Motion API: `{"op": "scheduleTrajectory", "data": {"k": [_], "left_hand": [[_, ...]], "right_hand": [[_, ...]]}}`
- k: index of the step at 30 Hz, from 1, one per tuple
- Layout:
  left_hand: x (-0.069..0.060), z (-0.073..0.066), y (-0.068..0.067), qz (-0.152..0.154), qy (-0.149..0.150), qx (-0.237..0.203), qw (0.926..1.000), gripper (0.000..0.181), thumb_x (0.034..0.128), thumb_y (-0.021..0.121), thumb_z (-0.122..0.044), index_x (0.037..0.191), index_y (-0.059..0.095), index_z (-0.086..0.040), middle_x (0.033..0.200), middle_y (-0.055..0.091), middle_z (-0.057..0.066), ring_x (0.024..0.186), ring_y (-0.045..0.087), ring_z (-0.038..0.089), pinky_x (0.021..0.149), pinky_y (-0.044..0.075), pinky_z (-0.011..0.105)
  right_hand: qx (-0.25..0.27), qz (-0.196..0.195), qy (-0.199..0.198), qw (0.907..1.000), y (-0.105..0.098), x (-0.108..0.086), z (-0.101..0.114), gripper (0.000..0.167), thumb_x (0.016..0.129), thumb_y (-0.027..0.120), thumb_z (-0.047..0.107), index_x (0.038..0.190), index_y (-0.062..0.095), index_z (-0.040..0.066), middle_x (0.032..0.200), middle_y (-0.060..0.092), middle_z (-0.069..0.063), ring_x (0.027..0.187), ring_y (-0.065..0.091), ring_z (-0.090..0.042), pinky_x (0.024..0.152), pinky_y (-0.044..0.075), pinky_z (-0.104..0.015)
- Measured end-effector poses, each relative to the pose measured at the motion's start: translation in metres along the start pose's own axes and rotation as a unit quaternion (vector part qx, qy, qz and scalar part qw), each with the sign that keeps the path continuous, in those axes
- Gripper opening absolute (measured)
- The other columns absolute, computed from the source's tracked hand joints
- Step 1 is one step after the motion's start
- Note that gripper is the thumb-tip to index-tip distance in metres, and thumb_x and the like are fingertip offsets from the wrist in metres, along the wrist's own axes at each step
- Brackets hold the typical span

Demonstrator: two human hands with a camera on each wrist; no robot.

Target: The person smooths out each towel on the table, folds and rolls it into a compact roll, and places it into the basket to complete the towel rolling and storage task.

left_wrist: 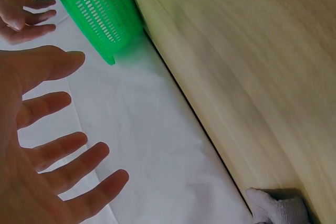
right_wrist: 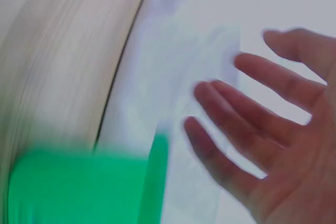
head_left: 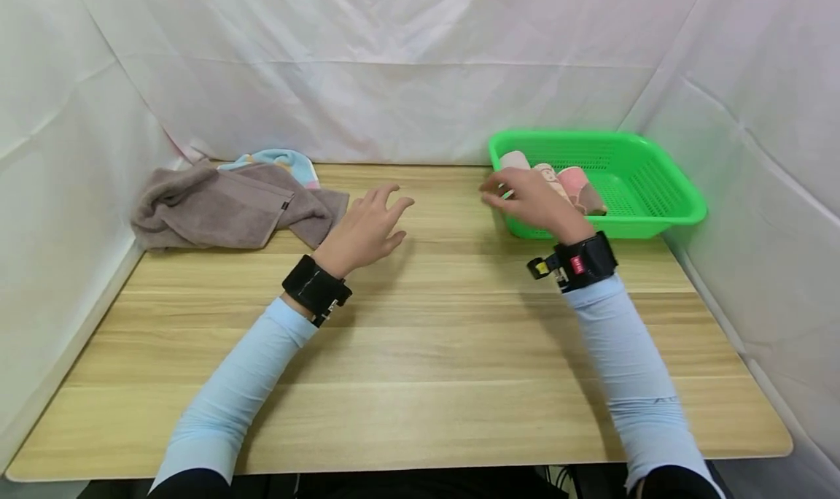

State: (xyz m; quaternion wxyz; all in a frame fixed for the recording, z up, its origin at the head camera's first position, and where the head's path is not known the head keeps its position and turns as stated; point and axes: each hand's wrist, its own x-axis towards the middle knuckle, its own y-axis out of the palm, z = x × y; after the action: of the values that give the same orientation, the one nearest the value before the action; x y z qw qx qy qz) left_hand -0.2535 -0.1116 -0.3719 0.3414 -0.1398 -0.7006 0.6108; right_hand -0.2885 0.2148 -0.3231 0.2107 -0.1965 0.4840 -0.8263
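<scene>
My left hand (head_left: 364, 230) hovers over the table with its fingers spread, just right of a crumpled grey-brown towel (head_left: 216, 207). Nothing is in it; the left wrist view shows the same bare palm (left_wrist: 31, 182). Near the left end of a green plastic basket (head_left: 656, 225), my right hand (head_left: 534, 198) is raised with loosely bent fingers and holds nothing. Inside the basket's left part lie rolled cloths: a whitish one (head_left: 514, 160), a cream patterned one (head_left: 550, 176) and a pink and brown one (head_left: 582, 191). The right hand partly covers them.
Behind the grey-brown towel lies a light blue patterned cloth (head_left: 278, 162), partly covered by it. White fabric walls (head_left: 394, 61) enclose the wooden table (head_left: 420, 382) at the back and sides. The basket stands at the back right, close to the rear wall.
</scene>
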Motion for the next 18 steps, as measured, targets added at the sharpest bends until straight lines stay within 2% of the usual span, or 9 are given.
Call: {"op": "scheduleTrajectory", "data": {"k": [2, 5, 8, 10, 12, 14, 16, 18], "left_hand": [[-0.001, 0.003, -0.001, 0.005, -0.008, 0.0, 1.0, 0.053, 0.0972, 0.071, -0.024, 0.145, 0.052, -0.009, 0.151, 0.046, 0.027, 0.13, 0.053, 0.044, 0.088, 0.055, 0.055], [-0.003, 0.009, -0.003, 0.018, -0.038, 0.003, 0.9991, 0.054, 0.0971, 0.072, -0.026, 0.145, 0.052, -0.009, 0.148, 0.049, 0.026, 0.129, 0.055, 0.044, 0.091, 0.055, 0.056], [-0.007, 0.022, -0.009, 0.041, -0.109, 0.002, 0.9932, 0.055, 0.0973, 0.07, -0.03, 0.145, 0.052, -0.01, 0.145, 0.054, 0.023, 0.127, 0.056, 0.044, 0.096, 0.053, 0.059], [-0.012, 0.037, -0.014, 0.056, -0.171, 0.001, 0.9837, 0.056, 0.0983, 0.068, -0.031, 0.147, 0.051, -0.009, 0.144, 0.055, 0.023, 0.125, 0.056, 0.046, 0.095, 0.052, 0.062], [-0.018, 0.056, -0.019, 0.069, -0.239, -0.005, 0.9685, 0.057, 0.1001, 0.063, -0.033, 0.148, 0.05, -0.007, 0.144, 0.053, 0.026, 0.126, 0.053, 0.052, 0.096, 0.049, 0.068], [-0.027, 0.078, -0.022, 0.071, -0.308, -0.015, 0.9486, 0.063, 0.1007, 0.06, -0.034, 0.154, 0.043, -0.005, 0.148, 0.047, 0.032, 0.129, 0.047, 0.058, 0.1, 0.042, 0.074], [-0.039, 0.101, -0.022, 0.076, -0.381, -0.03, 0.9208, 0.071, 0.1009, 0.057, -0.038, 0.158, 0.034, -0.002, 0.152, 0.039, 0.038, 0.133, 0.038, 0.065, 0.104, 0.035, 0.079], [-0.052, 0.123, -0.02, 0.092, -0.449, -0.045, 0.8878, 0.081, 0.1006, 0.056, -0.044, 0.16, 0.026, 0.002, 0.155, 0.029, 0.043, 0.137, 0.029, 0.069, 0.107, 0.028, 0.081]], "right_hand": [[0.014, 0.025, -0.012, 0.9995, 0.011, 0.001, 0.015, 0.031, 0.103, 0.063, 0.025, 0.126, 0.068, 0.004, 0.124, 0.071, -0.015, 0.111, 0.07, -0.031, 0.096, 0.056, -0.049], [0.027, 0.058, -0.002, 0.9979, 0.025, 0.001, 0.029, 0.03, 0.104, 0.062, 0.03, 0.125, 0.069, 0.01, 0.121, 0.073, -0.01, 0.11, 0.07, -0.027, 0.094, 0.056, -0.047], [0.034, 0.079, 0.004, 0.9963, 0.034, 0.001, 0.033, 0.029, 0.104, 0.061, 0.032, 0.124, 0.07, 0.013, 0.118, 0.074, -0.007, 0.11, 0.07, -0.025, 0.094, 0.056, -0.046], [0.032, 0.089, 0.004, 0.9955, 0.036, 0.001, 0.033, 0.029, 0.104, 0.061, 0.032, 0.124, 0.07, 0.013, 0.116, 0.075, -0.006, 0.109, 0.07, -0.024, 0.094, 0.055, -0.045], [0.029, 0.095, 0.006, 0.9951, 0.037, 0.001, 0.031, 0.03, 0.104, 0.062, 0.031, 0.124, 0.07, 0.011, 0.116, 0.075, -0.007, 0.109, 0.07, -0.024, 0.095, 0.055, -0.045], [0.027, 0.099, 0.015, 0.9946, 0.037, 0.0, 0.029, 0.03, 0.104, 0.062, 0.031, 0.124, 0.07, 0.011, 0.117, 0.076, -0.007, 0.109, 0.07, -0.024, 0.095, 0.055, -0.046], [0.027, 0.102, 0.021, 0.9942, 0.038, 0.0, 0.027, 0.029, 0.104, 0.062, 0.031, 0.124, 0.07, 0.011, 0.117, 0.076, -0.007, 0.11, 0.07, -0.024, 0.095, 0.055, -0.046], [0.027, 0.106, 0.018, 0.9938, 0.039, 0.001, 0.026, 0.03, 0.104, 0.062, 0.031, 0.124, 0.07, 0.01, 0.118, 0.076, -0.007, 0.11, 0.071, -0.024, 0.095, 0.055, -0.046]]}}
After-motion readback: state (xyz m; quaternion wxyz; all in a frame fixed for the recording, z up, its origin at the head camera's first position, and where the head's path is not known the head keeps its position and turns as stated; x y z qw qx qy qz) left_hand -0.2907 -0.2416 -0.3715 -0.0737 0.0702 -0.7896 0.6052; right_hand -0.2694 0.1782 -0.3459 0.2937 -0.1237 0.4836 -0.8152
